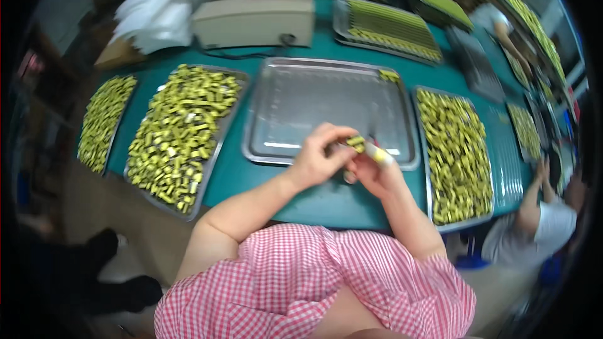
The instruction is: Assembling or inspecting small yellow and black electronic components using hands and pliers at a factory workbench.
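Over the empty steel tray [326, 103]: left hand [319, 158] and right hand [372, 172] together, pinching one small yellow-green piece [356, 144]; heaped trays [182, 132] flank.

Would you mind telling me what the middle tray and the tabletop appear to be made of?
The middle tray looks like bare metal, probably steel or aluminium: silvery grey with glare streaks. The tabletop has a smooth teal covering, perhaps plastic or a mat; its matte look leaves this open.

Single head-worn fisheye view, looking steeply down and forward over the person's chest onto the green table [326, 198], close range; straight edges curve near the rim
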